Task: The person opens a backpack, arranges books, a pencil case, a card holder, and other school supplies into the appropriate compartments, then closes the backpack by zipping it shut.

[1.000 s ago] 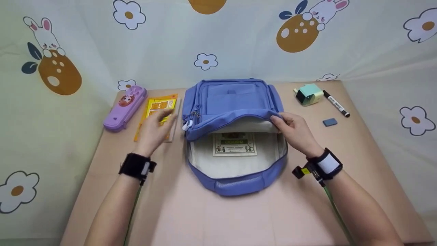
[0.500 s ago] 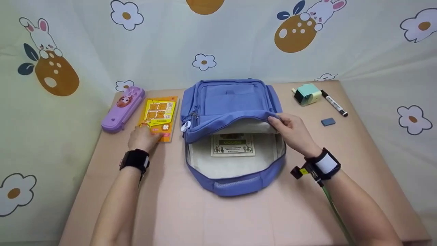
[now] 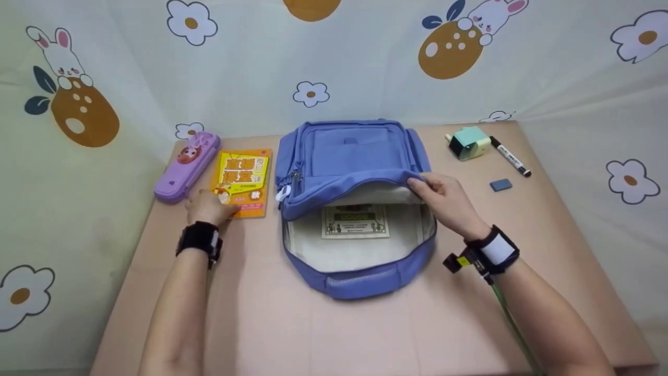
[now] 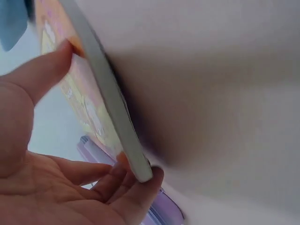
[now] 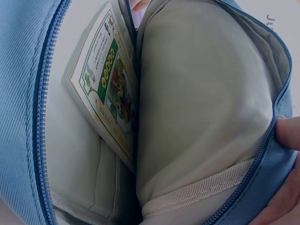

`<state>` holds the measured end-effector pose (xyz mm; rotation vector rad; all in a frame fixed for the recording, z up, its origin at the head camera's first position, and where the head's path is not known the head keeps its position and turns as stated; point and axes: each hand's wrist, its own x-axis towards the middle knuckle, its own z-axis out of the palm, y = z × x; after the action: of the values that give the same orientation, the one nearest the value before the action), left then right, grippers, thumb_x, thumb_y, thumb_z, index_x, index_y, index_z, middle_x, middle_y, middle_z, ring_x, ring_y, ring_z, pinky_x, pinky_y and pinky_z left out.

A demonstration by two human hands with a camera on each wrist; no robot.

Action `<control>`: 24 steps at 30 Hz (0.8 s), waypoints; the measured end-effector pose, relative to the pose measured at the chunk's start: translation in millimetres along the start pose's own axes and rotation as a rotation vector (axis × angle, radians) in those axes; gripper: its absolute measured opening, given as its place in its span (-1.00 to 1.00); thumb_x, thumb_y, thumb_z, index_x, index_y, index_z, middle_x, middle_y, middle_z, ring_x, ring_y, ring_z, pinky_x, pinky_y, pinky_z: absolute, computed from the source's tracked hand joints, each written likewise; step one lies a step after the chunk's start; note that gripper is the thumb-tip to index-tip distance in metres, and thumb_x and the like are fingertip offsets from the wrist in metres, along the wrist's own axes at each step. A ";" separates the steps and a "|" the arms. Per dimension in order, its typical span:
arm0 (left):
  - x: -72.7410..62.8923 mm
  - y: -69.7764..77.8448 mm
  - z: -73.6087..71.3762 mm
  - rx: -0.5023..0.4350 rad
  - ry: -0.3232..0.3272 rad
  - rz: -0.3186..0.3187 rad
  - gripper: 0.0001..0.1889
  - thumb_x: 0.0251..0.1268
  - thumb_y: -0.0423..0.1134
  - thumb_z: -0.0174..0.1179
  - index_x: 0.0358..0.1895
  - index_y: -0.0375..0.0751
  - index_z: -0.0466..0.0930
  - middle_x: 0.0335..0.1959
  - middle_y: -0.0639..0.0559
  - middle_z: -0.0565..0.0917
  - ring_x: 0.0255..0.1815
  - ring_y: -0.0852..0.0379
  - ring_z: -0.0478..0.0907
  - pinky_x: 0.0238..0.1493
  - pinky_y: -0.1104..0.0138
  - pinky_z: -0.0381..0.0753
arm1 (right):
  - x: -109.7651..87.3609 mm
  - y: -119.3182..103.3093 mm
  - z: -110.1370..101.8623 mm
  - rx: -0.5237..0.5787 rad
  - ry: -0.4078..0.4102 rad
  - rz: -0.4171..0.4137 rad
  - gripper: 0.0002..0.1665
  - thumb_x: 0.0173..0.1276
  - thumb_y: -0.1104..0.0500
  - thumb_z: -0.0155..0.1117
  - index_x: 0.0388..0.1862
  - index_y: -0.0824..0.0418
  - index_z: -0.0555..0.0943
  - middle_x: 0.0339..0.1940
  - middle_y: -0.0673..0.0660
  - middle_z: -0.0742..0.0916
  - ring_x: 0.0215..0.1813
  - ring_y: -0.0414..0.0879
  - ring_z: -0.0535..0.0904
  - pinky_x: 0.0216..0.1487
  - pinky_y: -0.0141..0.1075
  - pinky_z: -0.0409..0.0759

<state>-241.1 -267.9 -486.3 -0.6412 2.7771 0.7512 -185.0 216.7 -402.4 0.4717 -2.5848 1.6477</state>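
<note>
A blue backpack (image 3: 360,290) lies unzipped in the middle of the table. My right hand (image 3: 446,201) pinches the edge of its flap and holds the flap raised. Inside the main compartment lies a book with a green band on its cover (image 5: 103,84), partly hidden by the flap in the head view. To the left of the backpack is an orange and yellow book (image 3: 242,175). My left hand (image 3: 209,207) grips its near left corner. In the left wrist view, the thumb (image 4: 58,58) presses the cover, while other fingers curl round the corner at the edge.
A purple pencil case (image 3: 185,167) lies just left of the orange book. On the right side of the table are a mint-green pencil sharpener (image 3: 469,142), a black-and-white marker (image 3: 511,156) and a small blue eraser (image 3: 501,185). Patterned cloth (image 3: 250,73) hangs behind the table.
My left hand has come down from above the orange book to its near left corner and taken hold there. The right hand keeps its grip on the flap.
</note>
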 end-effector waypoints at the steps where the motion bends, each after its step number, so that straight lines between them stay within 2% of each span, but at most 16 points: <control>1: 1.0 -0.9 -1.6 0.000 0.007 0.011 -0.06 0.23 -0.04 0.42 0.38 -0.71 0.16 0.26 -0.59 0.26 0.30 -0.43 0.21 0.38 -0.16 0.26 | -0.1 -0.5 -0.2 0.002 0.001 -0.001 -0.60 0.60 0.17 0.16 -0.47 0.37 0.46 -0.58 0.01 0.37 -0.52 -0.19 0.25 -0.50 -0.39 0.17; 7: 1.7 -5.5 -9.3 -0.103 -0.015 0.062 -0.37 0.26 -0.29 0.32 0.24 -0.73 0.36 0.22 -0.58 0.30 0.23 -0.37 0.29 0.38 -0.11 0.26 | -1.1 -1.9 -0.4 0.003 -0.006 -0.004 -0.62 0.60 0.17 0.15 -0.42 0.39 0.49 -0.58 0.00 0.38 -0.53 -0.20 0.26 -0.51 -0.39 0.18; 12: -2.3 -7.5 -16.7 -0.295 -0.117 0.076 -0.39 0.41 -0.36 0.05 0.42 -0.66 0.18 0.31 -0.54 0.36 0.28 -0.28 0.38 0.37 -0.02 0.37 | -2.4 -2.6 0.5 0.004 -0.008 -0.018 -0.60 0.61 0.15 0.15 -0.45 0.34 0.45 -0.58 0.00 0.37 -0.51 -0.18 0.25 -0.49 -0.36 0.18; 15: -7.2 -6.3 -19.0 -0.441 -0.153 0.060 -0.35 0.46 -0.36 -0.03 0.53 -0.56 0.04 0.35 -0.47 0.37 0.27 -0.21 0.42 0.30 0.07 0.47 | -3.3 -3.6 0.9 0.007 -0.002 -0.018 -0.61 0.60 0.17 0.15 -0.48 0.30 0.43 -0.58 -0.01 0.36 -0.50 -0.18 0.24 -0.48 -0.37 0.17; 18: -13.0 -5.6 -22.4 -0.555 -0.146 0.066 -0.34 0.51 -0.34 -0.04 0.58 -0.45 0.00 0.37 -0.40 0.40 0.20 -0.12 0.50 0.18 0.17 0.58 | -1.4 3.7 1.6 -0.003 -0.001 -0.020 -0.62 0.60 0.18 0.15 -0.47 0.29 0.43 -0.57 0.00 0.36 -0.49 -0.17 0.24 -0.47 -0.37 0.16; 24: -28.8 -8.8 -38.6 -0.757 -0.122 0.163 -0.37 0.58 -0.32 -0.03 0.59 -0.42 0.00 0.38 -0.38 0.43 0.12 -0.02 0.61 0.04 0.30 0.68 | 5.5 30.5 2.3 -0.022 -0.008 -0.010 -0.62 0.61 0.10 0.16 -0.41 0.32 0.51 -0.55 0.03 0.39 -0.47 -0.13 0.28 -0.46 -0.36 0.19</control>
<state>-214.2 -284.4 -448.9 -0.4471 2.3955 1.8354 -198.3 225.2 -429.1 0.4904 -2.5986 1.6156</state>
